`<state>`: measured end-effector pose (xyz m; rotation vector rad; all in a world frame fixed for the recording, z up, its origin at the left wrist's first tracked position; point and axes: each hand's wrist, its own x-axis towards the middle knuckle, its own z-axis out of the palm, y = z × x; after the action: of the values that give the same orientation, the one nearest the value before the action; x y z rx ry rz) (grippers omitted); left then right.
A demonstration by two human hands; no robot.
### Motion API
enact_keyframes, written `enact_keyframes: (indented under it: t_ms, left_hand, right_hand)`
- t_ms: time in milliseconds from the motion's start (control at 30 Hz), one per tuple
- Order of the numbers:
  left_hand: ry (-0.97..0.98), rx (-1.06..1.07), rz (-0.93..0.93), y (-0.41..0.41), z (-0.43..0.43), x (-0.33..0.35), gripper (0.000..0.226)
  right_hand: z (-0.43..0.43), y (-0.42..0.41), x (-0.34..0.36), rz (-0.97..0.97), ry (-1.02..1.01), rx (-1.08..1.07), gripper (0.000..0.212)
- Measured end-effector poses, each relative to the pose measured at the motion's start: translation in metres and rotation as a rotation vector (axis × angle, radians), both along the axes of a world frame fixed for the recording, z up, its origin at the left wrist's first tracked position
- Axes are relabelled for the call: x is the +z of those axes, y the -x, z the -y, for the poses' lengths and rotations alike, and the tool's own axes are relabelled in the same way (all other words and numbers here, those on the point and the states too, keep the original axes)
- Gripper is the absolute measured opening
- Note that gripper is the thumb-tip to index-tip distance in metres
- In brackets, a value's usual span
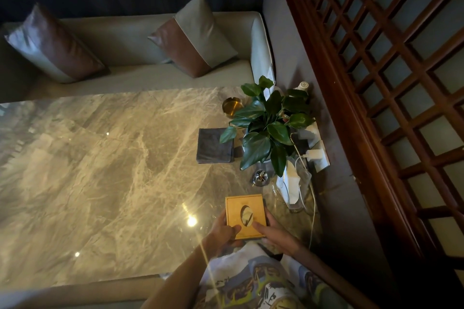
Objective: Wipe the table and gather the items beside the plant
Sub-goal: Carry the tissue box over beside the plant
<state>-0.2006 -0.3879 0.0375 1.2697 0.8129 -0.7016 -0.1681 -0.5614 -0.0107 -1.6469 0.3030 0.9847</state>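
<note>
Hands: left hand (223, 231) and right hand (274, 233) grip tissue box (244, 218) on desk (100, 170) | plant (268, 123) lies beyond it, slightly right | right hand nearer

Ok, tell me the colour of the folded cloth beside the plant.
The folded cloth is dark grey, clearest in head view.

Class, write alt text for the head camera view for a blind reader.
A left hand and right hand hold a square yellow wooden tissue box at a marble table. Beyond it are a green potted plant, a folded dark grey cloth and a brass ashtray.
</note>
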Motion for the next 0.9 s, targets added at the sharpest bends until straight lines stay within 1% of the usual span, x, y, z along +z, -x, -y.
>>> enact_keyframes:
  t_ms: [133,267,333,467,600,667,800,900]
  left_hand:
    - [-0.007,-0.037,-0.001,0.0008,0.0,0.0004,0.052]
    - [-0.012,-0.057,0.018,0.0019,-0.001,-0.0035,0.051]
    - [-0.013,-0.069,0.021,0.0023,-0.0013,-0.0042,0.05]
    - [-0.03,-0.105,0.024,0.0035,-0.0016,-0.0038,0.054]
    - [-0.063,-0.158,0.036,0.0027,-0.0012,-0.0006,0.049]
    - [-0.07,-0.16,0.043,0.0026,-0.0009,0.002,0.05]
    - [-0.065,-0.172,0.068,0.0026,-0.0007,0.0037,0.051]
    - [-0.073,-0.156,0.065,0.0021,-0.0005,0.0013,0.054]
  right_hand:
    - [0.0006,0.0009,-0.0001,-0.012,-0.022,-0.008,0.056]
    - [0.0005,0.003,-0.0005,0.0,-0.013,-0.019,0.063]
    - [0.0,0.0042,0.0018,-0.01,-0.017,-0.036,0.061]
    - [0.0021,0.0071,0.0012,-0.02,-0.031,-0.031,0.06]
    - [0.0029,0.0072,-0.0013,-0.035,-0.023,-0.025,0.061]
    - [0.0024,0.0067,-0.0014,-0.042,-0.033,-0.034,0.057]
    - [0.0029,0.0057,-0.0026,-0.037,-0.043,-0.026,0.059]
    - [0.0037,0.0052,-0.0029,-0.045,-0.05,-0.02,0.055]
